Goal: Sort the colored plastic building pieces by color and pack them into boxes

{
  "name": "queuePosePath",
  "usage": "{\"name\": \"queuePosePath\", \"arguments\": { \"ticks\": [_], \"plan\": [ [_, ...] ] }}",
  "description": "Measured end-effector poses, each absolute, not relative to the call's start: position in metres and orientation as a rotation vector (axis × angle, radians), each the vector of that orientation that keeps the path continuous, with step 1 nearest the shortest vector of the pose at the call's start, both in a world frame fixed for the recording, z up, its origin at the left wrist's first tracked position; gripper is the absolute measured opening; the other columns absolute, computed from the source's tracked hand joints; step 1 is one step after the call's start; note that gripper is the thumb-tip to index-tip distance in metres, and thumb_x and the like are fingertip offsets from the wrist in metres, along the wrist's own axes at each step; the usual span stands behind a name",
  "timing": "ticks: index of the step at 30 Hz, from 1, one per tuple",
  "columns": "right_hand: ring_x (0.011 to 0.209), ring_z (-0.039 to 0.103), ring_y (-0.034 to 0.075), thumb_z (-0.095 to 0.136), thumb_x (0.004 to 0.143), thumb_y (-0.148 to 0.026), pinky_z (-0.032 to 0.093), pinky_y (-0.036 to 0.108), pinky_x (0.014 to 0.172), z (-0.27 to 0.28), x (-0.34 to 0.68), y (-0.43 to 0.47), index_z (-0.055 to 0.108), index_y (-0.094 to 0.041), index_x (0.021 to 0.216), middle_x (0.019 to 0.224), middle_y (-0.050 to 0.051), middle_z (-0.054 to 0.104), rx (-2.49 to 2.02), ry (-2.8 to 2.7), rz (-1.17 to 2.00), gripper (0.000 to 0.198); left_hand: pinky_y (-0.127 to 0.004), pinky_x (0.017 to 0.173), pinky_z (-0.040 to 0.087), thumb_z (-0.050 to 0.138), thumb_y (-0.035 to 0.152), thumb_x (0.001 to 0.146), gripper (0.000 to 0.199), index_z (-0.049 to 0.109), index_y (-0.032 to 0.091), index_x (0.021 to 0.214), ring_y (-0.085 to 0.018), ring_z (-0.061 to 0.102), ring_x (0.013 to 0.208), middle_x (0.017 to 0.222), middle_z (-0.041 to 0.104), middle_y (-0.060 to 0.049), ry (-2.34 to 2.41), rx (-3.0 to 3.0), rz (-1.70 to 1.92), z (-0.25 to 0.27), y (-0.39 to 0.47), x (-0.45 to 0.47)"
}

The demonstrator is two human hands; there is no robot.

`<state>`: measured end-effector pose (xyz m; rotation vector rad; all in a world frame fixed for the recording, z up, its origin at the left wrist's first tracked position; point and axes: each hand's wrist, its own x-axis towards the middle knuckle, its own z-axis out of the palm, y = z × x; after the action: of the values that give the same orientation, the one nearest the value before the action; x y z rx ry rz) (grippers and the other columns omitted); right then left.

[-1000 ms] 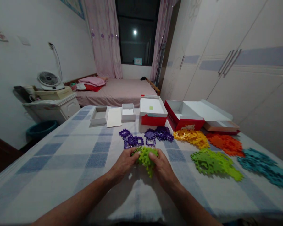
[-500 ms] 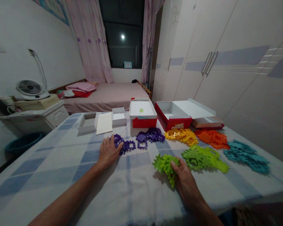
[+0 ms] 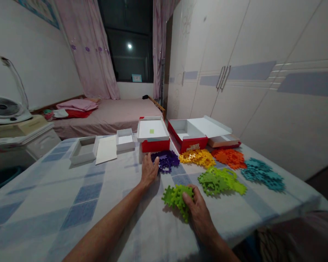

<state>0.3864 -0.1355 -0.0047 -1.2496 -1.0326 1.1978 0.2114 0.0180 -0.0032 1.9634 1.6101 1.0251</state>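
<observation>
My left hand [image 3: 149, 170] rests on the table at the left edge of a heap of purple interlocking plastic pieces [image 3: 168, 161]. Its fingers are stretched out and the thumb stands apart, touching or very close to the pieces. Between the thumb and fingers of my right hand [image 3: 199, 209] is a bunch of lime-green interlocking pieces [image 3: 177, 198], held low over the cloth. Just to the right lies a heap of more green pieces [image 3: 221, 181]. Behind it are yellow pieces [image 3: 198, 158], with orange pieces [image 3: 229, 158] and teal pieces [image 3: 262, 174] farther right.
Along the far side of the checked tablecloth [image 3: 120, 196] stand a grey tray [image 3: 83, 155], a cream sheet [image 3: 106, 149], a small white box [image 3: 125, 139], a red-and-white box [image 3: 155, 145] and an open red box [image 3: 192, 143]. A bed and wardrobe lie beyond.
My left hand has moved right, and the purple pieces beside it are now together with the purple heap. My right hand still holds the green bunch. The view has turned rightward.
</observation>
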Motion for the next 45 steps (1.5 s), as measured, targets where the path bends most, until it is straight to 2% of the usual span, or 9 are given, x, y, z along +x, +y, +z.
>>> {"name": "queuePosePath", "arguments": {
  "ticks": [7, 11, 16, 23, 29, 33, 37, 42, 45],
  "plan": [
    [0.083, 0.057, 0.016, 0.051, 0.086, -0.043, 0.048, 0.028, 0.074, 0.004, 0.384, -0.14, 0.049, -0.021, 0.104, 0.09, 0.001, 0.058, -1.368, -1.158, 0.981, 0.029, -0.047, 0.114, 0.022, 0.026, 0.046, 0.092, 0.049, 0.037, 0.017, 0.129, -0.03, 0.031, 0.135, 0.135, 0.042, -0.015, 1.718, 1.838, 1.259, -0.007, 0.01, 0.183],
    [0.093, 0.059, 0.019, 0.049, 0.087, -0.037, 0.046, 0.031, 0.084, 0.006, 0.403, -0.139, 0.05, -0.021, 0.112, 0.103, 0.004, 0.061, -1.521, -1.3, 0.683, 0.03, -0.047, 0.112, 0.027, 0.031, 0.048, 0.087, 0.051, 0.048, 0.014, 0.121, -0.03, 0.039, 0.13, 0.128, 0.049, -0.016, 1.792, 1.819, 1.376, -0.02, 0.018, 0.17],
    [0.104, 0.058, 0.021, 0.047, 0.087, -0.029, 0.046, 0.036, 0.092, 0.007, 0.425, -0.126, 0.05, -0.019, 0.117, 0.112, 0.007, 0.062, -1.599, -1.456, 0.373, 0.032, -0.045, 0.112, 0.029, 0.029, 0.048, 0.087, 0.053, 0.053, 0.01, 0.116, -0.03, 0.04, 0.129, 0.125, 0.051, -0.019, 1.783, 1.938, 1.332, -0.026, 0.021, 0.173],
    [0.118, 0.049, 0.025, 0.046, 0.085, -0.02, 0.041, 0.045, 0.103, -0.001, 0.431, -0.117, 0.048, -0.015, 0.126, 0.123, 0.013, 0.055, -1.68, -1.631, -0.086, 0.042, -0.048, 0.11, 0.032, 0.029, 0.05, 0.086, 0.053, 0.056, 0.013, 0.111, -0.03, 0.043, 0.127, 0.124, 0.052, -0.017, 1.787, 1.98, 1.306, -0.026, 0.02, 0.172],
    [0.13, 0.038, 0.031, 0.048, 0.085, -0.021, 0.037, 0.052, 0.104, -0.007, 0.432, -0.116, 0.052, -0.015, 0.127, 0.133, 0.013, 0.052, -1.822, -1.668, -0.338, 0.042, -0.049, 0.11, 0.033, 0.028, 0.052, 0.086, 0.055, 0.057, 0.012, 0.11, -0.031, 0.044, 0.127, 0.125, 0.051, -0.018, 1.805, 1.964, 1.271, -0.026, 0.02, 0.173],
    [0.131, 0.038, 0.03, 0.047, 0.087, -0.022, 0.036, 0.051, 0.104, -0.01, 0.433, -0.117, 0.056, -0.02, 0.122, 0.129, 0.009, 0.056, -1.785, -1.7, -0.32, 0.037, -0.048, 0.11, 0.033, 0.031, 0.049, 0.086, 0.051, 0.058, 0.014, 0.11, -0.03, 0.044, 0.127, 0.124, 0.052, -0.016, 1.802, 1.967, 1.291, -0.027, 0.021, 0.173],
    [0.125, 0.045, 0.028, 0.047, 0.088, -0.032, 0.036, 0.05, 0.105, 0.004, 0.449, -0.108, 0.057, -0.023, 0.121, 0.126, 0.008, 0.057, -1.643, -1.602, -0.179, 0.036, -0.049, 0.111, 0.032, 0.03, 0.048, 0.087, 0.051, 0.058, 0.012, 0.11, -0.029, 0.043, 0.127, 0.124, 0.053, -0.017, 1.8, 1.979, 1.274, -0.027, 0.02, 0.173],
    [0.117, 0.052, 0.027, 0.051, 0.081, -0.039, 0.039, 0.047, 0.103, 0.046, 0.493, -0.063, 0.059, -0.015, 0.117, 0.122, 0.014, 0.059, -1.57, -1.388, 0.181, 0.044, -0.048, 0.111, 0.031, 0.032, 0.046, 0.087, 0.046, 0.058, 0.014, 0.108, -0.029, 0.041, 0.129, 0.125, 0.052, -0.016, 1.812, 1.944, 1.309, -0.03, 0.02, 0.174],
    [0.113, 0.054, 0.026, 0.061, 0.073, -0.034, 0.042, 0.042, 0.099, 0.067, 0.516, -0.025, 0.062, -0.017, 0.107, 0.115, 0.011, 0.062, -1.549, -1.173, 0.473, 0.038, -0.049, 0.111, 0.032, 0.032, 0.045, 0.088, 0.045, 0.058, 0.014, 0.108, -0.029, 0.042, 0.129, 0.124, 0.053, -0.016, 1.811, 1.946, 1.323, -0.031, 0.021, 0.175]
  ]
}}
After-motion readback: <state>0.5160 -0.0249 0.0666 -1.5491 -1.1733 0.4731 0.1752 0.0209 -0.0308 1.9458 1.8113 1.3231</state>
